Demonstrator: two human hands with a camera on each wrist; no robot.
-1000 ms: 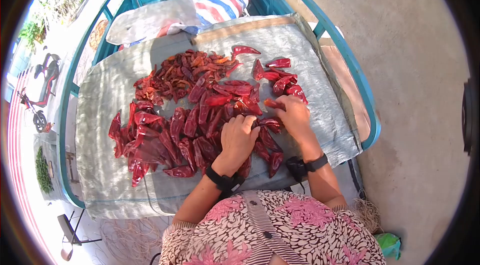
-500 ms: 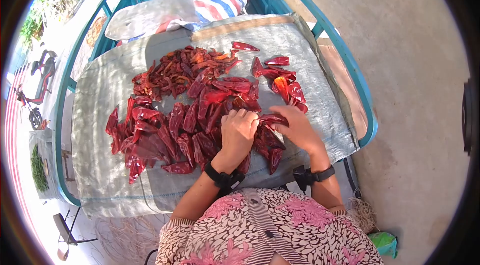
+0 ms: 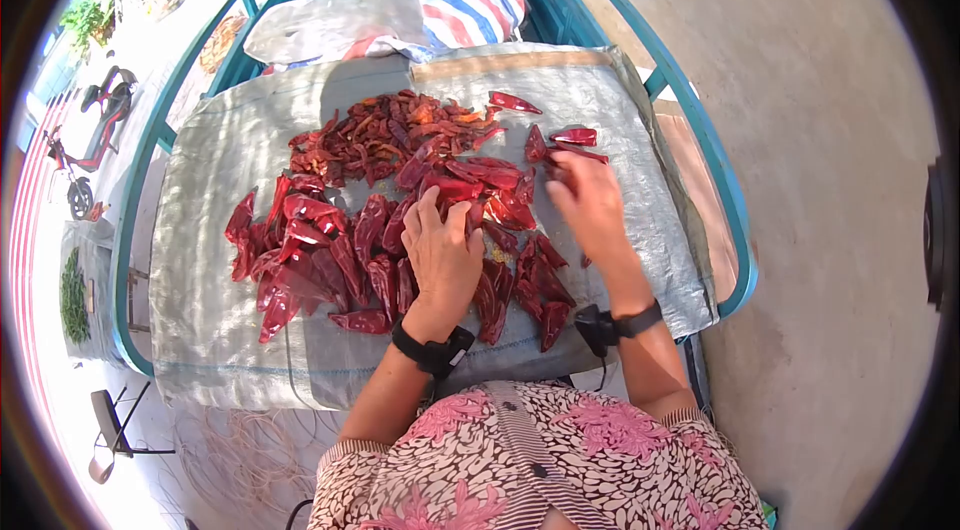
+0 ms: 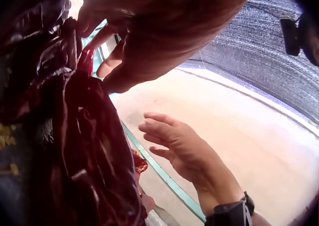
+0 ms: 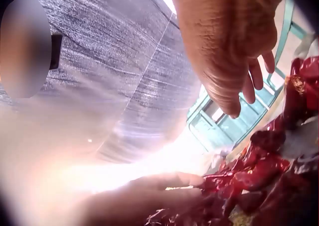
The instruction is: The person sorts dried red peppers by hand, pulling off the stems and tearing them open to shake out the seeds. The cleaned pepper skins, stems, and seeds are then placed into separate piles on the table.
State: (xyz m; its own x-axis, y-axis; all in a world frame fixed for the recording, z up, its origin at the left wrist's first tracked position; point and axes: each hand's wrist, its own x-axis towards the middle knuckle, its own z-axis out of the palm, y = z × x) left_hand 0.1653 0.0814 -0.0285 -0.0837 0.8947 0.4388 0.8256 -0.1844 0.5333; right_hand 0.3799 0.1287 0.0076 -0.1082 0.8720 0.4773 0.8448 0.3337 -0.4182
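Observation:
In the head view my left hand [image 3: 440,255] lies over the middle of a pile of large, glossy dried red peppers [image 3: 310,275]. Its fingers are spread and loosely bent, fingertips right at a pepper beneath them. The left wrist view shows that hand from close by, next to wrinkled dark red peppers [image 4: 94,151]. My right hand [image 3: 595,205] hovers by a small separate group of red peppers [image 3: 574,137]. Nothing shows in its extended fingers in either wrist view. Pale yellow seeds [image 3: 498,255] lie on the sheet between the hands.
A heap of smaller, shrivelled orange-red peppers [image 3: 375,135] lies behind the large ones. Everything rests on a grey woven sheet [image 3: 215,350] over a cart with teal rails [image 3: 700,145]. Striped and pale sacks [image 3: 470,5] lie at the back.
The right hand left an orange-tinged pepper in the right-hand group, came to a pepper at the left hand, then returned rightward. The left hand has moved left, from pinching to spread fingers.

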